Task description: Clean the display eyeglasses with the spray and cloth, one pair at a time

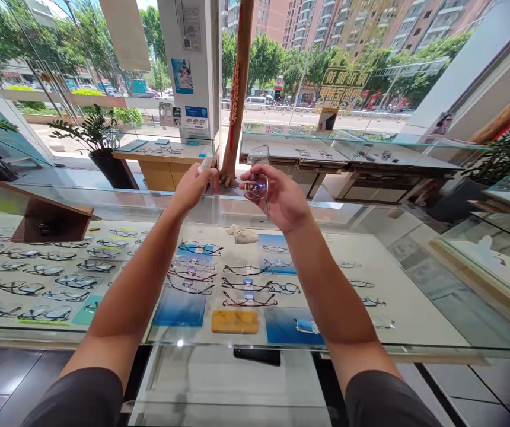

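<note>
Both arms reach forward over a glass display case [348, 308]. My left hand [197, 182] is closed around a small white bottle [206, 163], whose top sticks up above the fingers. In my right hand [281, 193] is a pair of glasses [255, 188], pinched between thumb and fingers, with a clear lens facing me and coloured reflections on it. The two hands are apart at about the same height. Below them a crumpled beige cloth [242, 235] lies near the far side of the case.
Several rows of eyeglasses [77, 281] lie in the case, with a yellow block [235, 322] near its front. A black phone [257, 356] sits by the front edge. A brown wooden stand [48, 220] is at the left. Beyond are a wooden post [238, 89] and more glass cases.
</note>
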A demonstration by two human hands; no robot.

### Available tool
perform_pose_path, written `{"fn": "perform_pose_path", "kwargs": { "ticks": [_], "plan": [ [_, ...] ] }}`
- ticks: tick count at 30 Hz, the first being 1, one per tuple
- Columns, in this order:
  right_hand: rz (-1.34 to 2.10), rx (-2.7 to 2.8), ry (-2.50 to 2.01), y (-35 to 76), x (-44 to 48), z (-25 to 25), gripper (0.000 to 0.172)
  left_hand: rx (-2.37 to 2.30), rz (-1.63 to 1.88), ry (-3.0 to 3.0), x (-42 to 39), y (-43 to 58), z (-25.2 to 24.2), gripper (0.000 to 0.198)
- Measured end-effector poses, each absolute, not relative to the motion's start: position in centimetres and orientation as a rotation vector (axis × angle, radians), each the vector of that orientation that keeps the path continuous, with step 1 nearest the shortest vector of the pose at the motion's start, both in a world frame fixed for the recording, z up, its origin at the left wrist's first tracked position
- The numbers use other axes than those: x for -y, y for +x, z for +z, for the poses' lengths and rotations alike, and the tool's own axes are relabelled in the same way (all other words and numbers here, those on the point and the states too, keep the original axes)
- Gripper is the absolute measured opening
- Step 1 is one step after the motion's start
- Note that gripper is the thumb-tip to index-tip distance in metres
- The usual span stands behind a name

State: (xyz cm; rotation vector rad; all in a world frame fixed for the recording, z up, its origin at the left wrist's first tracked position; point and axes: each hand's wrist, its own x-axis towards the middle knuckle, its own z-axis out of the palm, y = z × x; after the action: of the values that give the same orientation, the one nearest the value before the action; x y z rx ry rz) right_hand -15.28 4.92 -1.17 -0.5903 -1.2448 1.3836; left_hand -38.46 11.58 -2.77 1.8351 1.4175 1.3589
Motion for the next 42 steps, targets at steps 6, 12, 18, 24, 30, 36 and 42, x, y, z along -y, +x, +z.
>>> {"fn": "perform_pose_path", "kwargs": {
  "ticks": [6,12,18,24,30,36,42],
  "plan": [
    [1.319,1.259,-0.606,-15.2,-5.0,-1.0,0.033,-1.797,1.055,1.887,-15.1,-39.4,-6.4,0.020],
    [1.314,1.218,-0.588,-15.2,-5.0,-0.9,0.037,-1.798,0.638,2.059,-15.9,-40.8,-8.3,0.019],
    [1.312,1.216,-0.588,-15.2,-5.1,-1.0,0.043,-1.976,0.491,2.059,-16.2,-40.9,-9.4,0.037],
    [1.329,1.249,-0.579,-15.1,-4.8,-0.8,0.034,-1.951,0.480,2.014,-16.4,-40.7,-10.1,0.040],
    [1.313,1.231,-0.609,-15.1,-4.9,-0.9,0.036,-1.980,0.392,2.047,-16.8,-41.0,-10.5,0.039],
    [1.311,1.266,-0.597,-15.0,-4.8,-0.9,0.036,-2.003,0.309,2.038,-16.1,-40.6,-9.8,0.039],
    [1.308,1.311,-0.556,-14.8,-4.6,-0.8,0.039,-2.246,0.293,2.077,-12.9,-38.6,-6.8,0.080]
  ]
}}
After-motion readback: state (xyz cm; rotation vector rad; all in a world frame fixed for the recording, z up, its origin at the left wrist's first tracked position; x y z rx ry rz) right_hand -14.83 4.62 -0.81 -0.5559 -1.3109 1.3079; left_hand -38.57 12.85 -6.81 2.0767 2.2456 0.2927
